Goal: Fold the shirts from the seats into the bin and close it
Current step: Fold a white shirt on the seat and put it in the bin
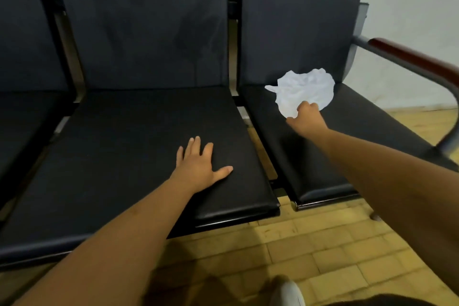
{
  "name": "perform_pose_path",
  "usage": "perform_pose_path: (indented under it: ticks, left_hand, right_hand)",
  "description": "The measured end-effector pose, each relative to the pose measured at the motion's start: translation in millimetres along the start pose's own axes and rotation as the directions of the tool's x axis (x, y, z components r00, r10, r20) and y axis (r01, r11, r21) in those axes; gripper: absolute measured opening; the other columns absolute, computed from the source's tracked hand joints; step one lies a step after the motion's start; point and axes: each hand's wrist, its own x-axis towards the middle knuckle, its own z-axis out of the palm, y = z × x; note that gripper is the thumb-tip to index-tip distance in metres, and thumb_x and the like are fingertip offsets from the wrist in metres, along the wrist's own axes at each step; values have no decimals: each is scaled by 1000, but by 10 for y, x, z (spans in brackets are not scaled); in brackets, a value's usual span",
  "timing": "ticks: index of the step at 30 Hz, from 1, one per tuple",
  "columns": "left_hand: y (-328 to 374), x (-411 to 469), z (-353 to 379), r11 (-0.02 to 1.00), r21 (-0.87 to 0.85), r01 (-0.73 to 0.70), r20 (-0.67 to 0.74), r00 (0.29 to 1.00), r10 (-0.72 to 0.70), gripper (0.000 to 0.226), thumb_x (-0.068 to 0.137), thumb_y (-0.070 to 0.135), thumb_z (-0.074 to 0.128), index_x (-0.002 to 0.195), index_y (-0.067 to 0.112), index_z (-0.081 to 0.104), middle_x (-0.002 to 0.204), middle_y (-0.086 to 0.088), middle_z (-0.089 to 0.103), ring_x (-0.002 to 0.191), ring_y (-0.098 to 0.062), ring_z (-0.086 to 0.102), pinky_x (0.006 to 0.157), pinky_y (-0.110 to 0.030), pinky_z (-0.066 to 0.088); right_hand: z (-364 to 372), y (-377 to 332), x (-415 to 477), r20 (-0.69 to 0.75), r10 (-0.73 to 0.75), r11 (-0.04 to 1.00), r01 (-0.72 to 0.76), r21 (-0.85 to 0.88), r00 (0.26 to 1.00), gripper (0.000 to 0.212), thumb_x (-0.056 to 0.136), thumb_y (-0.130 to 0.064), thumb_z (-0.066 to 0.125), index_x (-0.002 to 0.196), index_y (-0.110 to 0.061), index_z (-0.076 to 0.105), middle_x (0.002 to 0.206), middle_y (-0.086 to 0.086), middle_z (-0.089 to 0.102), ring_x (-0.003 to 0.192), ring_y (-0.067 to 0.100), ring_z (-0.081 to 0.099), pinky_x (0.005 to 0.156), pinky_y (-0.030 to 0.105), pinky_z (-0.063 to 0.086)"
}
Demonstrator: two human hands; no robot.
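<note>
Pinching near edge of likely soft, light crumpled white fabric shirt, centre right, with right hand, left hand spread flat

- The left hand lies flat, fingers spread, on the middle seat of a dark padded row.
- The right hand grips the near edge of a crumpled white shirt, with its fingers curled into the cloth.
- The white shirt rests on the right seat, near the backrest.
- A wood-topped armrest stands at far right, above a yellow tiled floor.
</note>
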Motion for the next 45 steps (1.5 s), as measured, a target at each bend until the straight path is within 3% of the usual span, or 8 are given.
perform_pose_path:
  ticks: [6,10,14,26,30,34,39,45]
  left_hand:
    - [-56,104,152,998,59,-18,-58,998,21,92,88,79,33,159,25,10,168,-7,-8,154,-20,-13,124,-45,-7]
    - [-77,153,192,997,75,-17,-74,997,23,92,88,80,31,159,25,10,168,-7,-7,154,-20,-11,123,-45,-6]
    - [-61,119,188,998,54,-28,-73,997,32,91,88,79,32,159,25,12,168,-6,-4,155,-20,-10,123,-45,-6]
    - [-80,-517,-533,760,-623,-183,-212,975,61,94,79,51,78,154,34,23,158,11,32,143,-6,35,109,-20,34]
    - [-141,-885,-870,677,-685,-270,-308,949,67,31,89,46,70,118,38,64,111,17,71,103,1,66,99,-33,54]
    - [-301,-1293,-1233,517,-787,-337,-413,910,-35,24,101,28,56,107,12,73,102,-4,76,102,-24,71,94,-45,56]
    - [-462,-1786,-1512,-43,-951,-305,-285,923,-257,31,95,22,60,123,10,67,116,-8,74,103,-24,72,80,-37,58]
    - [-606,-2033,-1530,-15,-989,-148,-123,873,-472,27,97,28,60,120,16,66,106,-5,75,98,-24,70,76,-37,55]
  right_hand:
    - [280,205,403,-35,59,989,-63,-136,998,55,96,-40,57,137,-7,43,137,18,43,128,42,39,102,48,39]
    - [369,179,495,-36,44,997,-46,-62,998,15,97,-19,53,98,-4,54,116,20,59,112,39,55,88,42,46]
    - [251,45,347,1,-9,975,9,222,1000,29,89,-15,52,64,-12,38,77,8,49,77,25,49,66,32,42]
    - [-780,-1130,-948,160,-309,291,-67,954,937,22,99,-13,52,77,-9,53,67,-1,57,66,16,55,65,32,45]
    - [-1097,-1586,-1292,186,-381,120,-151,981,906,23,95,-14,56,109,3,61,84,8,67,76,21,63,73,34,51]
    - [-1316,-1830,-1516,184,-347,139,-144,980,919,16,96,-11,57,83,-2,59,54,-2,62,49,10,61,56,23,49]
    - [-1035,-1787,-1717,219,-295,461,-62,885,930,10,93,-18,65,97,-11,69,99,6,70,94,24,67,78,37,56]
    - [-655,-1639,-2048,437,-538,780,228,583,721,19,83,-40,77,100,-32,77,105,-11,72,102,11,65,82,28,51]
